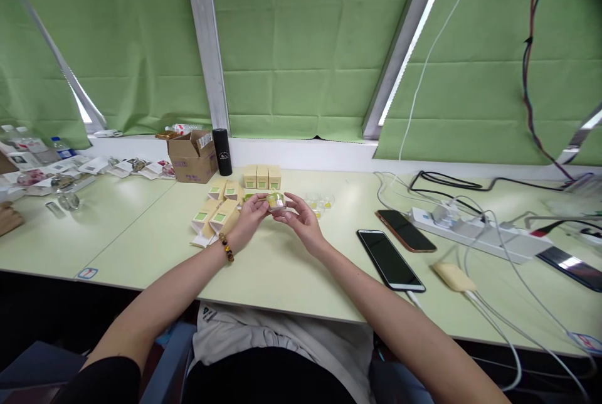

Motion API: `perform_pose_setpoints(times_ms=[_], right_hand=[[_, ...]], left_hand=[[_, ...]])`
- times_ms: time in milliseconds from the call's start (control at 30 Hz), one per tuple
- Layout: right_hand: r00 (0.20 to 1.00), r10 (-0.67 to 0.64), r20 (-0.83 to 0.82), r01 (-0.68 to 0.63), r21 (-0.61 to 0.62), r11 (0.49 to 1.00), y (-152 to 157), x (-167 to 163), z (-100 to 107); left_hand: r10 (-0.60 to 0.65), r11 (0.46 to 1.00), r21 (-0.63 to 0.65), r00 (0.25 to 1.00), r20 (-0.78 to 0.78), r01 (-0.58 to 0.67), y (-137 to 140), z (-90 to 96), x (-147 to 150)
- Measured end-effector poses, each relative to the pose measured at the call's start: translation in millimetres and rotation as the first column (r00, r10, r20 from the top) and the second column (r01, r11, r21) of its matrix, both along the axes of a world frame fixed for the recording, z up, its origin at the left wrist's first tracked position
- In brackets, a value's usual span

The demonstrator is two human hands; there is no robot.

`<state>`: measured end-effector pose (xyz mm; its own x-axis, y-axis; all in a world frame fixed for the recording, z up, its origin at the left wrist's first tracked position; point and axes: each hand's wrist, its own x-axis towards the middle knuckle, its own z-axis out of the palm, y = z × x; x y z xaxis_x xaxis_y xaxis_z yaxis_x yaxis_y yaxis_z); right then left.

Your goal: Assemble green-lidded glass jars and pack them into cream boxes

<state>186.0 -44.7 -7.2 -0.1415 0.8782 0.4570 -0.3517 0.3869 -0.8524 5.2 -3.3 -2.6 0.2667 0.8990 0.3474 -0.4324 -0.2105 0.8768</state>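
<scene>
Between my two hands is a small clear glass jar (276,202) with yellow in it, held just above the table. My left hand (251,221), with a beaded bracelet at the wrist, pinches its left side. The fingers of my right hand (303,223) close on the jar from the right. Left of my hands stand several small cream boxes (221,212) with green labels, some with their flaps up. A row of similar boxes (262,177) is just behind. Several clear round containers (320,201) with yellow spots sit beyond my right hand.
Two phones (390,260) (405,230) lie to the right, beside a white power strip (480,234), a cream charger (454,277) and loose cables. A cardboard box (192,156) and a black cylinder (222,152) stand at the back. Another person's hand (9,217) is at far left.
</scene>
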Motion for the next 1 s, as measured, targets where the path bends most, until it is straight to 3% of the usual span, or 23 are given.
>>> perform_pose_setpoints(times_ms=[233,433,567,667,767,900,1000], right_hand=[[0.997,-0.059,0.055,0.054,0.079,0.995,-4.0,-1.1,3.0],[0.991,-0.093,0.095,0.083,0.106,0.991,-2.8,-0.5,0.9],[0.983,-0.138,0.122,0.129,0.085,0.988,-0.3,-1.5,-2.2],[0.982,-0.12,0.148,0.114,0.047,0.992,2.6,-3.7,-5.4],[0.982,-0.1,0.162,0.097,0.025,0.995,4.7,-5.9,-8.4],[0.978,-0.093,0.185,0.094,-0.001,0.996,4.6,-7.7,-8.1],[0.995,-0.024,0.099,0.029,-0.043,0.999,2.9,-6.1,-4.0]], left_hand=[[-0.124,0.988,-0.072,0.977,0.171,0.138,-1.1,2.2,-0.3],[-0.11,0.992,-0.042,0.986,0.124,0.116,-3.7,3.7,-1.6],[0.048,0.994,0.096,0.998,-0.045,-0.044,-8.4,7.4,-1.2],[0.216,0.96,0.215,0.964,-0.156,-0.18,-11.8,9.7,2.2],[0.313,0.934,0.249,0.921,-0.233,-0.255,-12.7,8.5,6.5],[0.332,0.931,0.25,0.903,-0.273,-0.267,-10.8,4.9,8.2],[0.285,0.935,0.284,0.928,-0.238,-0.214,-11.9,7.2,6.1]])
